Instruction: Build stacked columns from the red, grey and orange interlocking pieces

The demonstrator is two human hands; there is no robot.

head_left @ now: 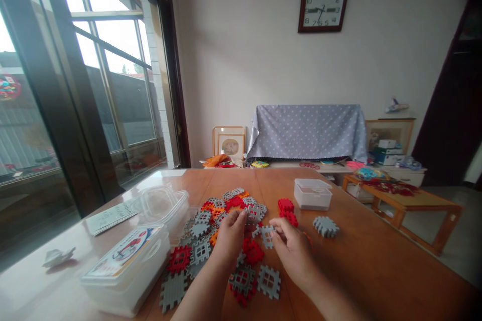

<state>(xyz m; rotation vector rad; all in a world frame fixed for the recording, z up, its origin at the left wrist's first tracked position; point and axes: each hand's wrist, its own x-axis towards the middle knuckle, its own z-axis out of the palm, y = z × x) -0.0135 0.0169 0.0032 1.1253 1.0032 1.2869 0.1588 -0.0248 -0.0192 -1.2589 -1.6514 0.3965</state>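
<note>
My left hand (230,233) is closed in a pinch at the edge of a grey toothed building tile (254,214), over the middle of a loose pile. My right hand (292,245) grips a grey window tile (267,237) between thumb and fingers, held tilted just right of the pile. Red, orange and grey interlocking tiles lie heaped beneath and left of my hands, among them a red window tile (179,259). Nearest me are a flat grey window tile (268,282) and a ridged grey tile (173,291).
Red tiles (286,205) and a stack of grey tiles (326,226) stand to the right, near a small clear box (312,194). At left are a lidded plastic box (126,271), an open clear container (165,205), a paper sheet (113,216) and a crumpled wrapper (58,258).
</note>
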